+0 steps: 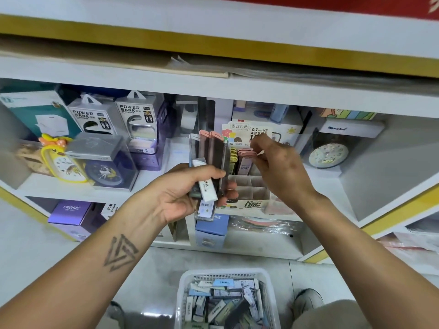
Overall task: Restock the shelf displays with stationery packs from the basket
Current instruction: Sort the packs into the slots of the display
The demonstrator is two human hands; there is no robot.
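Seen from the camera on my head, looking down at a white shop shelf (237, 91) with yellow edging. My left hand (183, 193) is raised in front of the middle shelf, fingers curled and pressed around a fanned bundle of slim stationery packs (209, 160) — clear cases with pink tops, plus a white pack lying across them under my thumb. My right hand (282, 167) reaches just beside it, thumb and forefinger pinched on the pink top of one pack (247, 154) standing in a cardboard display box (249, 186) with divided compartments; the other fingers are loosely curled. Most of the box's front compartments show bare cardboard, and a few packs stand at its back. To the left on the same shelf sit power bank boxes (114, 115) and a yellow clock (64, 160); to the right, a round clock in a clear case (329, 154). On the floor below, between my feet, a white plastic basket (187, 281) holds a jumble of more packs.
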